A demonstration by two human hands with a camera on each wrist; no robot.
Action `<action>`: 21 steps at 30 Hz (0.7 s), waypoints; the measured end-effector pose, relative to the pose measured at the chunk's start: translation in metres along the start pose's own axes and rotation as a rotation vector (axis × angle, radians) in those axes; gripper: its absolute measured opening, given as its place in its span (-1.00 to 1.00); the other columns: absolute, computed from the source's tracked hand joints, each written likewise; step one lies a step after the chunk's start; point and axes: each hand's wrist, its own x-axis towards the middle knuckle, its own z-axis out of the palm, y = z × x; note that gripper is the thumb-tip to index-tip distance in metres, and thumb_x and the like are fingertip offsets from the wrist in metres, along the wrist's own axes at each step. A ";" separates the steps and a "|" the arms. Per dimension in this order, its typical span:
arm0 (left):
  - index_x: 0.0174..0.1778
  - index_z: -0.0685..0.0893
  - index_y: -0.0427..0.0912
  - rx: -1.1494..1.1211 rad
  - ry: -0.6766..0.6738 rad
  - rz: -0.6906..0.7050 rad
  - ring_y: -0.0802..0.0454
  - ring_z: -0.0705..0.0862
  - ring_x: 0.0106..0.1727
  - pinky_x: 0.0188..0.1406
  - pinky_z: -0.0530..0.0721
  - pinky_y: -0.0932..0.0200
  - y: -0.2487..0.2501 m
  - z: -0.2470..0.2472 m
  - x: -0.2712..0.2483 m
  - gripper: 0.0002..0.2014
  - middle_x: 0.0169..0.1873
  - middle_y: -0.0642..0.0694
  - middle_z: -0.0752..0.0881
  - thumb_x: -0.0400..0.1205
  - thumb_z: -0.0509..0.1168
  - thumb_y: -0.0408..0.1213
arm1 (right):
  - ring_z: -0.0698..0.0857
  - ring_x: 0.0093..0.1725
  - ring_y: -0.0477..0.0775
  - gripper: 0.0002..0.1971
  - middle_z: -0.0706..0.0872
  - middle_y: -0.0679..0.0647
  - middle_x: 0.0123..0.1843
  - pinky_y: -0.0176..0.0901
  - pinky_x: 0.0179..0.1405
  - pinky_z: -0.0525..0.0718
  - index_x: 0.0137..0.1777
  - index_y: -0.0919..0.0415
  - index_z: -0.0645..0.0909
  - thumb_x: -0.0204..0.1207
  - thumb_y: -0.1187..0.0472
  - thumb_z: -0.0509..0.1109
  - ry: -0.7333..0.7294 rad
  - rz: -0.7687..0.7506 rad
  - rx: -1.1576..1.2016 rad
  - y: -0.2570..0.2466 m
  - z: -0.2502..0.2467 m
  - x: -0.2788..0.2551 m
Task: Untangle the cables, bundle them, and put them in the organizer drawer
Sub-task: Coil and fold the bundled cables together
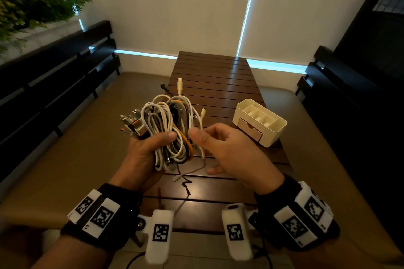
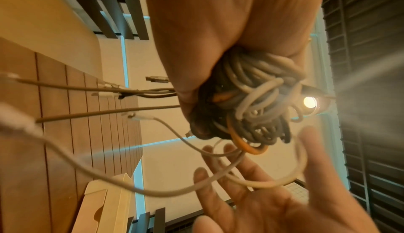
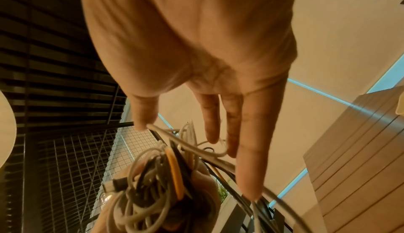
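Note:
My left hand [image 1: 150, 148] grips a tangled bundle of cables [image 1: 166, 124], white, grey, black and one orange, held up above the near end of the wooden slatted table [image 1: 214, 85]. Several plugs stick out of the bundle's left side and top. My right hand [image 1: 227, 146] hangs open just right of the bundle, and a loose white cable [image 3: 196, 148] lies across its straight fingers [image 3: 249, 176]. In the left wrist view the same loop [image 2: 218, 181] drapes over those fingers. The white organizer [image 1: 277, 129] stands on the table's right side, with its small drawer [image 1: 250, 130] shut.
Loose cable ends [image 1: 185, 181] trail from the bundle down onto the table. Dark slatted benches [image 1: 54, 85] run along the left, and another [image 1: 328, 85] along the right. A plant [image 1: 26, 0] fills the upper left. Pale blinds [image 1: 175, 6] close off the far wall.

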 end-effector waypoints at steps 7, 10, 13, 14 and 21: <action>0.49 0.53 -0.38 -0.138 -0.090 -0.138 -0.29 0.77 0.11 0.01 0.77 -0.17 -0.006 -0.003 -0.001 -0.28 0.21 -0.45 0.71 0.39 0.53 -0.28 | 0.83 -0.03 -0.03 -0.83 0.80 0.01 0.03 0.07 -0.17 0.87 0.07 -0.01 0.66 0.55 0.00 0.50 0.045 -0.097 0.066 0.001 0.003 0.004; 0.53 0.50 -0.38 -0.181 -0.117 -0.180 -0.27 0.75 0.18 0.06 0.77 -0.13 -0.007 -0.002 0.000 -0.23 0.31 -0.45 0.67 0.39 0.54 -0.23 | 0.86 -0.13 0.05 -0.90 0.85 0.03 -0.07 0.12 -0.09 0.85 0.02 -0.04 0.68 0.56 0.14 0.51 0.121 -0.191 0.121 0.003 0.009 0.006; 0.55 0.47 -0.37 -0.185 -0.123 -0.153 -0.29 0.73 0.25 0.16 0.74 -0.16 -0.006 -0.001 0.002 -0.19 0.36 -0.46 0.64 0.39 0.57 -0.21 | 0.86 -0.11 0.04 -0.92 0.85 -0.03 -0.07 0.15 -0.08 0.85 0.03 -0.03 0.70 0.59 0.16 0.48 0.156 -0.232 0.144 0.006 0.014 0.008; 0.56 0.45 -0.38 -0.189 -0.122 -0.143 -0.29 0.71 0.27 0.18 0.73 -0.17 -0.005 -0.001 0.004 -0.16 0.38 -0.47 0.62 0.38 0.58 -0.20 | 0.86 -0.10 0.06 -0.93 0.84 -0.03 -0.05 0.19 -0.07 0.84 0.04 0.00 0.70 0.60 0.16 0.47 0.152 -0.232 0.147 0.006 0.014 0.010; 0.59 0.38 -0.43 -0.190 -0.076 -0.159 -0.22 0.76 0.15 -0.04 0.77 -0.05 -0.003 -0.002 0.011 -0.33 0.32 -0.46 0.64 0.52 0.31 -0.34 | 0.81 0.06 0.02 -0.67 0.72 0.01 0.19 0.15 -0.14 0.86 0.27 0.07 0.58 0.56 0.03 0.50 0.099 -0.085 0.181 0.011 0.013 0.023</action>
